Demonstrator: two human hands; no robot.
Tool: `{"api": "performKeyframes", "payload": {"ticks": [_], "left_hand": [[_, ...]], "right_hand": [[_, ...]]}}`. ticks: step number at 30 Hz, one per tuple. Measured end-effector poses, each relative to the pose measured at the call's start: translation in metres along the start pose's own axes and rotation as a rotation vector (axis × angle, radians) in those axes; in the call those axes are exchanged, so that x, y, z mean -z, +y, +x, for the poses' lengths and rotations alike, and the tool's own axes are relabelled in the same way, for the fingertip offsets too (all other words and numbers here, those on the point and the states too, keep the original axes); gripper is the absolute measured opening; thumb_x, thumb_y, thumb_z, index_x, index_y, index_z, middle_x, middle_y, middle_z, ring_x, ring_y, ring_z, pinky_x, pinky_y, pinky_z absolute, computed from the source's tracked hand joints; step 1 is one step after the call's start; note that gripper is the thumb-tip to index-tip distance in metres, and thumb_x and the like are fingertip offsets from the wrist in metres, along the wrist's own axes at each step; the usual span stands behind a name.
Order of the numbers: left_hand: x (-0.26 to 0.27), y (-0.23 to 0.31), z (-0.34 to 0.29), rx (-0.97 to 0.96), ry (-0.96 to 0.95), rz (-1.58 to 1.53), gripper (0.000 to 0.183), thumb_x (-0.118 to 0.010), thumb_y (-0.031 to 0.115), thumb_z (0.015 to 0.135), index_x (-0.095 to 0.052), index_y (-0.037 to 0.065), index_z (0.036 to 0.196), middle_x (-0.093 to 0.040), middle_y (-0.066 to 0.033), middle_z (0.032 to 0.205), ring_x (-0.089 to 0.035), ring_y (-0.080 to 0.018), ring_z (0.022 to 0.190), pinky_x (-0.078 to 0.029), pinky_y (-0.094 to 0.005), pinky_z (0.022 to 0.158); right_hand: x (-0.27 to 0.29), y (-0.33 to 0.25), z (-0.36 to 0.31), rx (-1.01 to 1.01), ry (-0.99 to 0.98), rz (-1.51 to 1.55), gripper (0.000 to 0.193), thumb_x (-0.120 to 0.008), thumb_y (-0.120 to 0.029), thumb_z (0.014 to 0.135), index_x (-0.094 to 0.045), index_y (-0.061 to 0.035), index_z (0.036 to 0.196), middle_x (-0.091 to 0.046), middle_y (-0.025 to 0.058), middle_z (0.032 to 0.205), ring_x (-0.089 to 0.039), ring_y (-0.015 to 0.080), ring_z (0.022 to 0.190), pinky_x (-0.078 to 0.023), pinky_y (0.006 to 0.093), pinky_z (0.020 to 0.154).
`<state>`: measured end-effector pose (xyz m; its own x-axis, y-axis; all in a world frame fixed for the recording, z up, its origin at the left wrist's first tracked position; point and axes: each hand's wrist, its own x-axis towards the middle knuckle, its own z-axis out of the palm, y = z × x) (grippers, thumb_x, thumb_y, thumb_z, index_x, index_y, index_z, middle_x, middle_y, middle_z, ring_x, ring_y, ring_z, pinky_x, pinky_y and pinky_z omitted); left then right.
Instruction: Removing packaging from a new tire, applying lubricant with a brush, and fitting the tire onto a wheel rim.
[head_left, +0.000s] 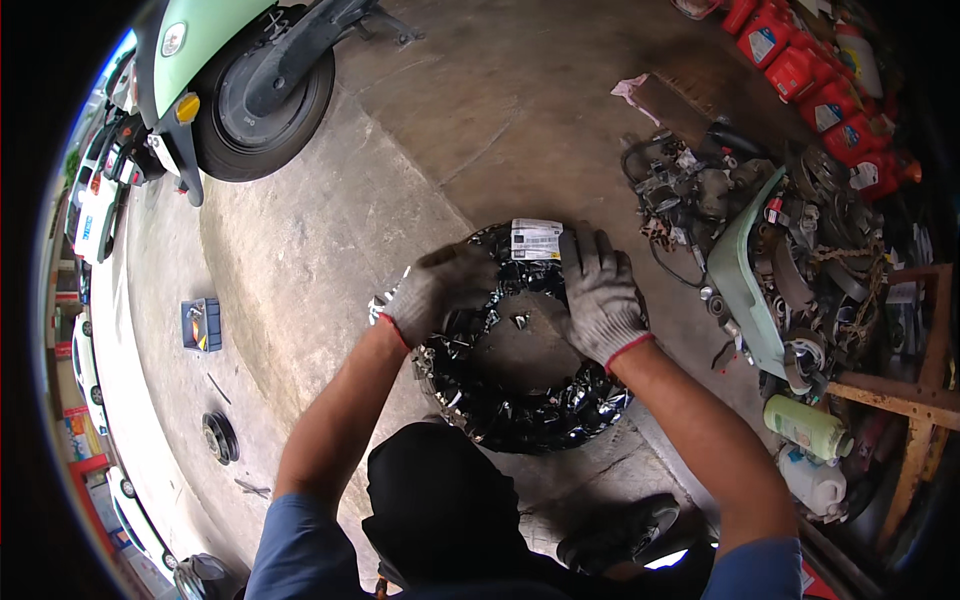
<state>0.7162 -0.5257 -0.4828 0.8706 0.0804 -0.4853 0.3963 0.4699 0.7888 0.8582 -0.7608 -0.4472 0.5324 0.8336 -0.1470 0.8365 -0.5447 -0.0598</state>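
A tyre wrapped in shiny black plastic film lies flat on the concrete in front of me, with bare floor visible through its middle. A white printed label sits on its far side. My left hand, in a grey knit glove with a red cuff, is over the tyre's left side; its fingers are dark and smeared by motion. On the far right side rests my right hand, gloved the same way, its fingers stretched out over the wrap beside the label.
A pale green scooter stands at the far left. To the left are a small blue crate and a dark wheel hub. Heaped metal parts, a green panel, red jugs and a rusty frame crowd the right.
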Motion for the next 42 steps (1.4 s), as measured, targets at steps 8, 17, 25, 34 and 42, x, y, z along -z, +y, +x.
{"api": "performKeyframes", "payload": {"ticks": [8, 17, 25, 34, 42], "left_hand": [[-0.037, -0.099, -0.031, 0.027, 0.061, -0.303, 0.037, -0.046, 0.021, 0.104, -0.046, 0.002, 0.135, -0.054, -0.0189, 0.135, -0.057, -0.0302, 0.122, -0.048, -0.0379, 0.104], [-0.009, -0.047, 0.000, -0.084, 0.184, -0.858, 0.031, -0.049, 0.033, 0.103, -0.059, 0.008, 0.118, -0.068, -0.0099, 0.107, -0.064, -0.0221, 0.098, -0.052, -0.0360, 0.082], [0.043, 0.011, 0.050, -0.242, 0.057, -0.759, 0.021, -0.051, 0.021, 0.094, -0.057, 0.008, 0.109, -0.060, -0.0070, 0.101, -0.061, -0.0204, 0.101, -0.052, -0.0320, 0.082], [-0.033, -0.044, -0.007, -0.104, -0.334, 0.251, 0.045, -0.061, 0.005, 0.091, -0.052, -0.001, 0.135, -0.057, -0.0183, 0.134, -0.058, -0.0298, 0.121, -0.050, -0.0410, 0.101], [-0.125, -0.055, -0.002, 0.185, -0.407, -0.914, 0.044, -0.060, 0.000, 0.091, -0.051, 0.001, 0.134, -0.057, -0.0098, 0.135, -0.051, -0.0259, 0.129, -0.039, -0.0422, 0.110]], "right_hand": [[-0.027, -0.004, 0.039, -0.099, 0.127, 0.227, 0.070, -0.076, -0.024, 0.077, -0.048, -0.0109, 0.139, -0.050, 0.0145, 0.138, -0.049, 0.0354, 0.125, -0.039, 0.0484, 0.105], [-0.035, 0.013, 0.097, -0.130, 0.253, 0.404, 0.023, -0.059, -0.016, 0.087, -0.061, -0.0056, 0.108, -0.065, 0.0232, 0.102, -0.061, 0.0423, 0.099, -0.049, 0.0501, 0.087], [-0.080, 0.044, 0.142, -0.226, 0.151, 0.415, 0.024, -0.056, -0.017, 0.084, -0.065, -0.0032, 0.102, -0.067, 0.0278, 0.098, -0.063, 0.0436, 0.097, -0.050, 0.0537, 0.085], [-0.092, 0.067, 0.120, 0.229, -0.031, -0.187, 0.016, -0.059, -0.005, 0.080, -0.069, -0.0046, 0.093, -0.070, 0.0173, 0.091, -0.067, 0.0329, 0.094, -0.052, 0.0418, 0.080], [-0.055, 0.073, 0.065, 0.307, -0.421, -0.206, 0.021, -0.065, -0.004, 0.077, -0.069, -0.0033, 0.098, -0.071, 0.0178, 0.091, -0.069, 0.0323, 0.091, -0.053, 0.0404, 0.081]]}}
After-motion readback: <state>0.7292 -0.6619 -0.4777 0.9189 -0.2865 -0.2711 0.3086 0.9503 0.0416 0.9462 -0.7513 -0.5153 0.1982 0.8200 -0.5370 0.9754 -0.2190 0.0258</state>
